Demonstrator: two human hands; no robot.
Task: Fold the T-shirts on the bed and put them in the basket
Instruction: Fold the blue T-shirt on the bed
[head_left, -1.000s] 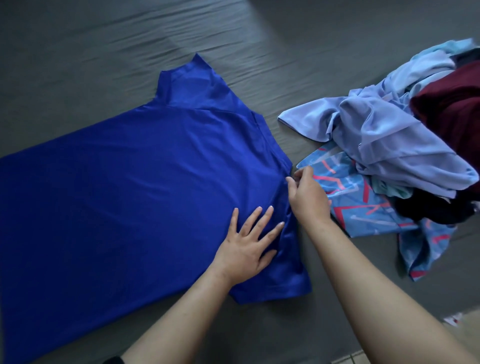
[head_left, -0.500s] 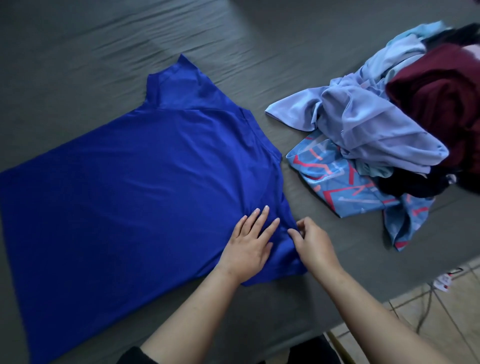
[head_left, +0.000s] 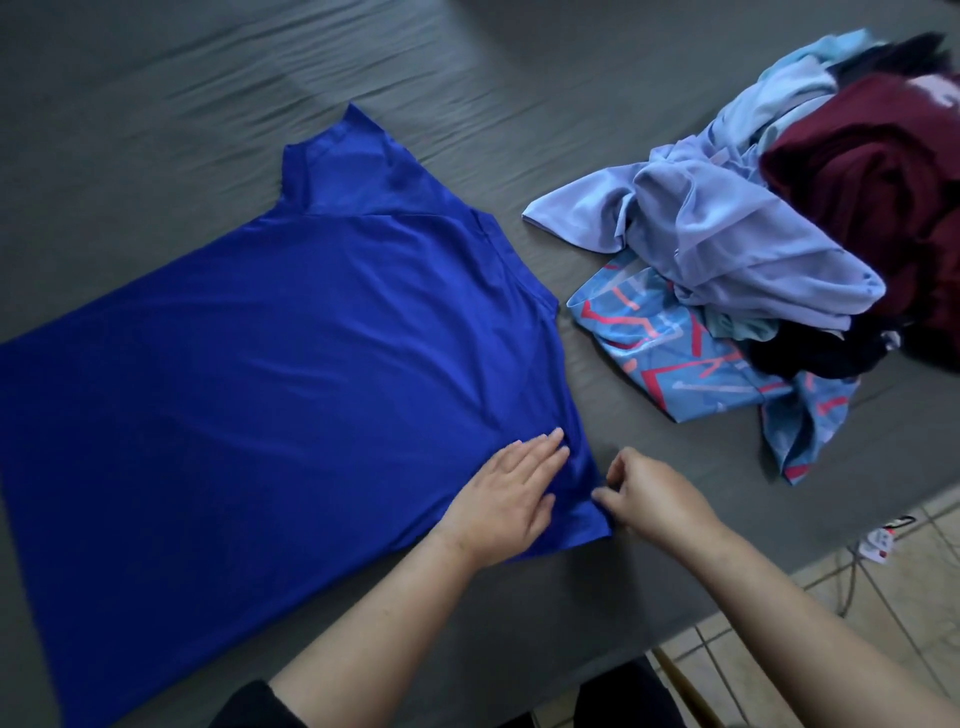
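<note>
A royal blue T-shirt (head_left: 270, 364) lies spread flat on the grey bed (head_left: 156, 104), neck toward the right, hem off the left edge. My left hand (head_left: 506, 499) presses flat on the shirt by its near sleeve, fingers straight. My right hand (head_left: 649, 493) pinches the edge of that near sleeve at the shirt's lower right corner. A pile of unfolded T-shirts (head_left: 779, 249) sits at the right: a lilac one on top, a maroon one behind, a light blue patterned one underneath. No basket is in view.
The bed's near edge runs diagonally at lower right, with tiled floor (head_left: 857, 623) beyond it. A cable and a small white plug (head_left: 878, 543) lie on the floor by the bed corner.
My right hand has slid down the shirt's right side from the neck to the near sleeve's edge and now pinches it. My left hand has stayed pressed on the shirt.
</note>
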